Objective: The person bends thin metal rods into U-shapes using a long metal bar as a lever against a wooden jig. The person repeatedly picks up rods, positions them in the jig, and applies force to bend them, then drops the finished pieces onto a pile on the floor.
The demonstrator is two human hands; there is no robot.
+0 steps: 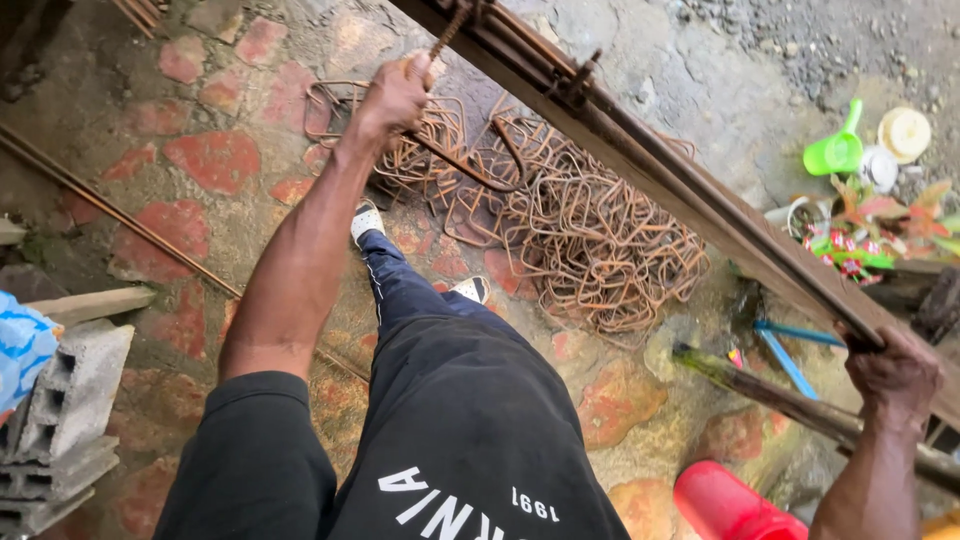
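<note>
While our left hand [398,95] is clenched around the end of a ribbed steel rod [447,32] that rises toward the top of the view, our right hand [893,375] grips from below the lower stretch of a long bundle of rusty reinforcing bars [640,165], which runs slantwise from the upper middle down to the right edge. On that bundle we count two small bent ties [580,75] clasped round the bars, just beside the left hand. Beneath the left hand lies a heap of rusty bent wire stirrups [570,225], too tangled for us to count, spread over a stone-paved floor [215,160] with red patches. Our two shoes [366,220] stand at the near edge of the heap. Farther out on the right we see one green plastic jug [838,150], one pale round lid [904,133] next to it, and a small packet in red and green [850,250] among leaves; its print is too small to make out. Near the right hand lie one blue strip [785,355], one dark wooden pole [770,390] and one red plastic container [730,505], partly cut off by the bottom edge. At the left edge stand stacked grey concrete blocks [65,420] with a blue patterned cloth [20,345] over them, and one thin bar [110,210] crosses the floor.
</note>
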